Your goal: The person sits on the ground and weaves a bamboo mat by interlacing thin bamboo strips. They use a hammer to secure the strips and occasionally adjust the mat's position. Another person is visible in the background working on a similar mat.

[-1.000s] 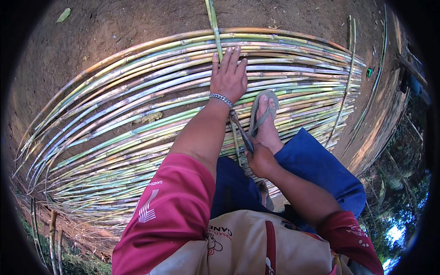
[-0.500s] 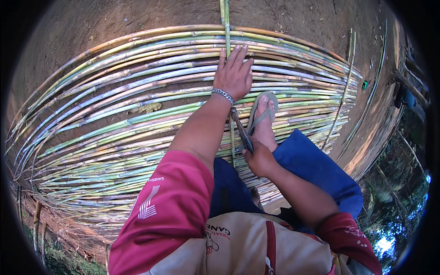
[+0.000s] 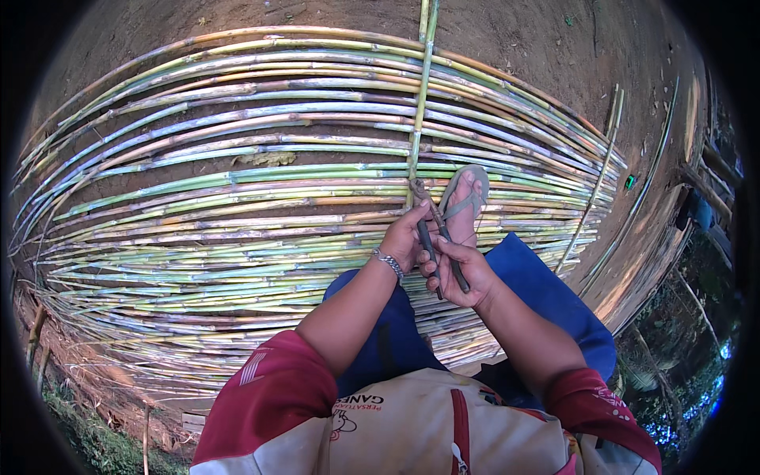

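- The step in hand looks like working at a joint: the pincers [image 3: 425, 237] stand with their head at the near end of the visible crosspiece [image 3: 420, 111], over the long poles [image 3: 317, 107] lying left to right on the ground.
- The left hand [image 3: 404, 241] is curled around the pincers' left handle, near the head.
- The right hand [image 3: 467, 277] is closed on the handles farther back, its palm against the right one; crowded fingers hide the exact grip.
- The handles stand apart; whether the pincers' head bites on anything is too small to tell.
- The next move seems to call for a firm, level squeeze or twist, with the head kept on the joint and clear of the sandalled foot [image 3: 467, 191] just right of it.
- Compared with the earlier frame, the left hand has left the far poles and joined the right on the pincers, whose handles have spread; the foot stays on the poles.
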Demonstrator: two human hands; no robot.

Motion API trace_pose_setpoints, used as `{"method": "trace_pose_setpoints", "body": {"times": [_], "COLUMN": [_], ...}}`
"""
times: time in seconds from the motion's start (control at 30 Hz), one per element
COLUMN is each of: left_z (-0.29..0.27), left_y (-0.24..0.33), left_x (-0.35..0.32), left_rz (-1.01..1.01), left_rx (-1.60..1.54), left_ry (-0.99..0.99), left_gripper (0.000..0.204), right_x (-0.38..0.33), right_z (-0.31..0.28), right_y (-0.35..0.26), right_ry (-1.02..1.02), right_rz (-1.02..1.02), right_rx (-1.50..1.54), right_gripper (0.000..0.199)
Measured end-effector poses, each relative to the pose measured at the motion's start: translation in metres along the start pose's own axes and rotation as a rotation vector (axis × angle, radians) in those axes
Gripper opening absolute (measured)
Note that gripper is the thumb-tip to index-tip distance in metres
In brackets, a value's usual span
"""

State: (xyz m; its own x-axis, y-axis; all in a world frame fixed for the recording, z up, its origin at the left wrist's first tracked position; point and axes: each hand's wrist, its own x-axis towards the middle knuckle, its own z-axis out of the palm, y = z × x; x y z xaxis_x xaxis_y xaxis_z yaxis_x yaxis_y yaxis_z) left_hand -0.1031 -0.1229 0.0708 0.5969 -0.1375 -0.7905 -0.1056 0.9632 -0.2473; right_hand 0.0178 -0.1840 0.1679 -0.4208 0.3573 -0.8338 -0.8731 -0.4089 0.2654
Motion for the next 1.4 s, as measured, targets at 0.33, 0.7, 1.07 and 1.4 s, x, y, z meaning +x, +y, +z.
{"method": "trace_pose_setpoints", "body": {"times": [0.33, 0.7, 1.07, 1.4], "left_z": [0.018, 0.087, 0.060, 0.085], "left_y": [-0.016, -0.018, -0.021, -0.020], "left_x": [0.033, 0.076, 0.018, 0.052], "left_rz": [0.155, 0.245, 0.259, 0.304], "left_rx": [-0.410, -0.645, -0.635, -0.828], "left_ry": [-0.117, 0.247, -0.143, -0.072], "left_gripper": [0.026, 0.027, 0.032, 0.017], "right_x": [-0.011, -0.024, -0.021, -0.025], "right_z": [0.010, 0.083, 0.072, 0.090], "right_y": [-0.028, -0.035, -0.067, -0.066], "right_ry": [0.261, 0.908, 0.621, 0.743], "right_rz": [0.046, -0.026, 0.323, 0.191], "right_rx": [-0.575, -2.768, -0.894, -2.484], "right_gripper": [0.042, 0.054, 0.014, 0.038]}}
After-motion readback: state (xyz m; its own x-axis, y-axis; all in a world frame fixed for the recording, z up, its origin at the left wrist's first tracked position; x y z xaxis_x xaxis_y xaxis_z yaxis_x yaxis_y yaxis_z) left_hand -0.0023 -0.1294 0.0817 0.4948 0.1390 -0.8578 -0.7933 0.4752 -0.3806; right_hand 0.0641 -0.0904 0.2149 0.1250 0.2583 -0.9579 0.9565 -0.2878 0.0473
